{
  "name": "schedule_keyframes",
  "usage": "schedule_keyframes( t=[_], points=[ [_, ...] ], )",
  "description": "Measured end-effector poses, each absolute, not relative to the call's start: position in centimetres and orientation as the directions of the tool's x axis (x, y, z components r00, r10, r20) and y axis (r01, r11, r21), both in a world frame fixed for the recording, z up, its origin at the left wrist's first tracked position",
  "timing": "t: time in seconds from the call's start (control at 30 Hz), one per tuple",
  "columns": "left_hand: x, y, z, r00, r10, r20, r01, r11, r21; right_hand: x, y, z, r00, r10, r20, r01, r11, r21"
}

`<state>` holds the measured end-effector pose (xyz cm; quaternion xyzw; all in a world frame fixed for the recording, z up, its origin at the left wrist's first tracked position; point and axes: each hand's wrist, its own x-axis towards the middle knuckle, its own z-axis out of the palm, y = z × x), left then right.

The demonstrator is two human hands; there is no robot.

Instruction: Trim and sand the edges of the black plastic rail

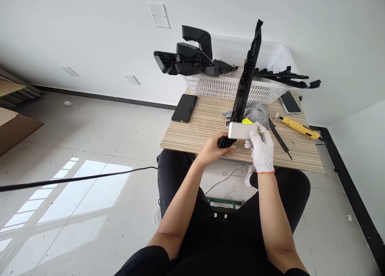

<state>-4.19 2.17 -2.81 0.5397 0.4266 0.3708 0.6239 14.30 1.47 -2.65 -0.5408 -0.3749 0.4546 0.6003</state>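
My left hand (213, 148) is bare, with its fingers wrapped round the lower end of a long black plastic trim strip (244, 81). The strip slants up from the table towards the basket, its ribbed inner side showing. On my right hand (262, 148) is a white knitted glove with an orange cuff edge. Between those fingers is a flat white rectangular block (240, 130), held level across the strip near its lower end; whether they touch I cannot tell. A bright yellow piece (248, 121) shows just behind the block. Beyond it lies a crumpled grey cloth (257, 112).
A white slotted basket (210, 87) with black plastic parts (195, 57) stands at the table's back. On the striped wooden tabletop (186, 133) are a black phone (184, 107), another phone (290, 102), a slim black pointed tool (279, 136) and a yellow corded tool (299, 127).
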Motion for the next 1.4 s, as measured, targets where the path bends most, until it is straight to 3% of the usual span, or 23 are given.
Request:
schedule_keyframes(
  t=[0.07, 0.2, 0.37, 0.47, 0.57, 0.7, 0.9, 1.1, 1.27, 1.4],
  points=[
    [-4.2, 2.1, -2.7, 0.356, 0.925, -0.135, -0.011, 0.149, 0.989, 14.2, 1.4, -2.6, 0.372, 0.928, -0.007, -0.153, 0.054, -0.987],
    [-4.1, 2.1, -2.8, 0.356, 0.924, -0.140, -0.038, 0.164, 0.986, 14.2, 1.0, -2.6, 0.254, 0.967, 0.022, -0.120, 0.054, -0.991],
    [-4.2, 2.2, -2.9, 0.364, 0.921, -0.139, -0.038, 0.163, 0.986, 14.4, 0.8, -2.7, 0.315, 0.946, 0.082, -0.115, 0.124, -0.986],
    [-4.2, 2.2, -2.9, 0.369, 0.920, -0.133, -0.046, 0.160, 0.986, 14.3, 1.0, -2.7, 0.254, 0.962, 0.101, -0.088, 0.127, -0.988],
    [-4.2, 2.2, -2.8, 0.363, 0.922, -0.133, -0.039, 0.158, 0.987, 14.3, 1.1, -2.6, 0.241, 0.965, 0.101, -0.167, 0.144, -0.975],
    [-4.2, 2.1, -2.9, 0.359, 0.923, -0.135, -0.032, 0.157, 0.987, 14.4, 0.6, -2.3, 0.330, 0.942, 0.054, -0.244, 0.140, -0.960],
    [-4.2, 2.1, -2.8, 0.372, 0.920, -0.125, -0.034, 0.148, 0.988, 14.2, 1.1, -1.8, 0.201, 0.950, -0.239, -0.275, -0.179, -0.945],
    [-4.2, 2.1, -2.7, 0.381, 0.916, -0.129, -0.025, 0.149, 0.989, 14.3, 1.6, -1.8, 0.240, 0.954, -0.182, -0.300, -0.105, -0.948],
    [-4.1, 2.2, -2.8, 0.361, 0.924, -0.127, -0.020, 0.144, 0.989, 14.1, 1.4, -1.9, 0.348, 0.908, -0.234, -0.307, -0.125, -0.943],
    [-4.2, 2.2, -2.8, 0.375, 0.917, -0.134, -0.012, 0.149, 0.989, 13.8, 1.7, -1.7, 0.276, 0.924, -0.265, -0.281, -0.186, -0.941]
  ],
)
